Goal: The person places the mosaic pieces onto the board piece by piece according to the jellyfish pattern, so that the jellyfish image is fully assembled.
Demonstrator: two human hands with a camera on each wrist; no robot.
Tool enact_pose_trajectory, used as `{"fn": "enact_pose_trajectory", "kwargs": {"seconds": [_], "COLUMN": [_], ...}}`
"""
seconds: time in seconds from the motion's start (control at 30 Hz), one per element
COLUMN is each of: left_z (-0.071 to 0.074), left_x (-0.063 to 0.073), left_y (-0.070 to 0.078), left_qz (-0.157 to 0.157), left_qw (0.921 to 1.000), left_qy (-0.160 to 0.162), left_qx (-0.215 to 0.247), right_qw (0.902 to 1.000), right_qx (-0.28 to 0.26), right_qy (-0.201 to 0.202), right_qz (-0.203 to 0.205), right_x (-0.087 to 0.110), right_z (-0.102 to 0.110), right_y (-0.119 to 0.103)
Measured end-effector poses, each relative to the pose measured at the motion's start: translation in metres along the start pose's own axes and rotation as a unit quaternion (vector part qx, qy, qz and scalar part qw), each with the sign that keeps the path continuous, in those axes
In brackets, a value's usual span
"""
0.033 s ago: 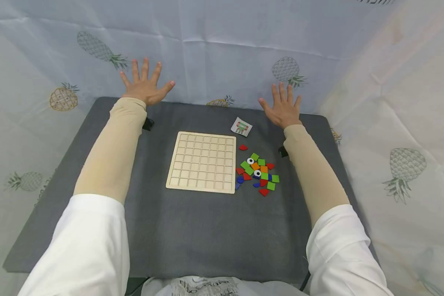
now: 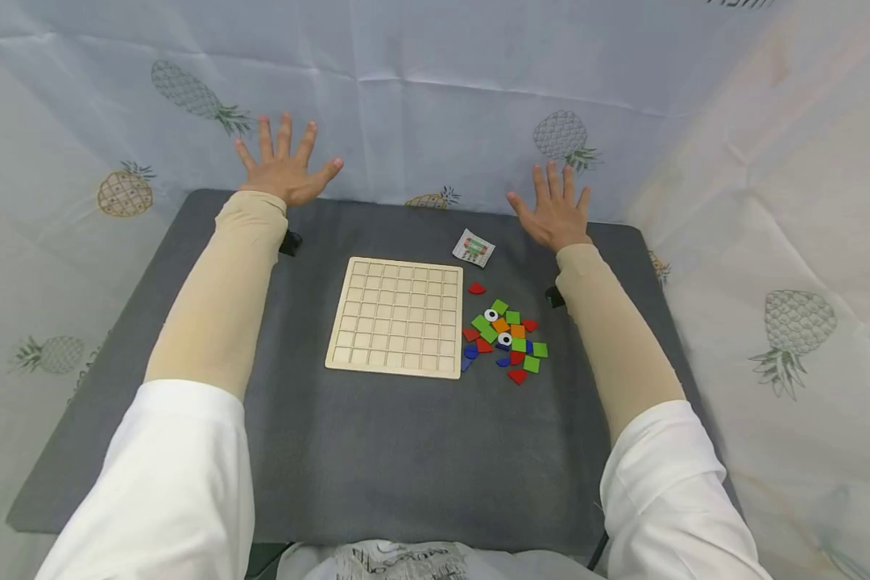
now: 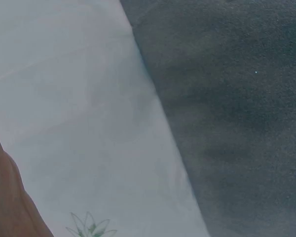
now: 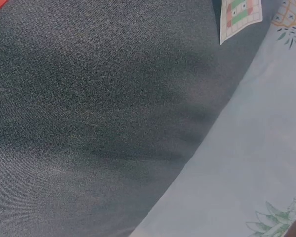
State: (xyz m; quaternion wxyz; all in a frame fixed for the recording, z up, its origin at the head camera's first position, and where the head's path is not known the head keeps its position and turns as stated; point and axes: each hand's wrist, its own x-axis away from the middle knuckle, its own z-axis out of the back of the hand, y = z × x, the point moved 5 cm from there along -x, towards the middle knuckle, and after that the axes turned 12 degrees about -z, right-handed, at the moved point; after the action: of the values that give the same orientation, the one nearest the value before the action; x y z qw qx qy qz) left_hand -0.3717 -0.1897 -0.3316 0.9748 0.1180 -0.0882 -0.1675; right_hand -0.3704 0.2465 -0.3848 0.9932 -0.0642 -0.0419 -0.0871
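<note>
Both arms stretch forward over the table in the head view. My left hand [image 2: 284,173] has its fingers spread and straight, past the far left edge of the table, holding nothing. Fingers also straight and bare of any object, my right hand [image 2: 557,216] hovers at the far right edge. Between the arms lies a square wooden grid board [image 2: 399,318] with bare cells. To its right is a loose cluster of flat pieces: green squares [image 2: 532,365], orange squares [image 2: 518,331], red pieces [image 2: 517,376], blue pieces [image 2: 470,352] and round eye pieces [image 2: 504,340].
A small printed pattern card [image 2: 474,248] lies behind the pieces, near the right hand; its corner shows in the right wrist view. The dark grey table [image 2: 406,451] meets a pineapple-print cloth [image 2: 435,105] at the back. Cloth also hangs along both sides.
</note>
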Motion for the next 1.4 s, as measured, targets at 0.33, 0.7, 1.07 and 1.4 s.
{"fn": "enact_pose_trajectory", "kwargs": {"seconds": [0.33,0.7,1.07,1.4], "left_z": [0.009,0.007,-0.066,-0.14], "left_x": [-0.004,0.051,0.115,0.145], "left_y": [-0.011,-0.015,-0.022,-0.013], "left_qz": [-0.025,-0.067,-0.124,-0.118], "left_qw": [0.9972,0.8474,0.5843,0.4849], "left_qy": [0.043,0.195,0.205,0.161], "left_qx": [0.055,0.489,0.775,0.852], "right_qw": [0.9995,0.9688,0.9516,0.9489], "right_qx": [-0.022,-0.163,-0.205,-0.193], "right_qy": [-0.012,-0.164,-0.206,-0.217], "right_qz": [0.017,0.089,0.101,0.124], "right_x": [0.002,0.062,0.114,0.13], "right_z": [0.011,0.015,-0.018,-0.049], "right_y": [-0.005,0.001,0.01,-0.003]}}
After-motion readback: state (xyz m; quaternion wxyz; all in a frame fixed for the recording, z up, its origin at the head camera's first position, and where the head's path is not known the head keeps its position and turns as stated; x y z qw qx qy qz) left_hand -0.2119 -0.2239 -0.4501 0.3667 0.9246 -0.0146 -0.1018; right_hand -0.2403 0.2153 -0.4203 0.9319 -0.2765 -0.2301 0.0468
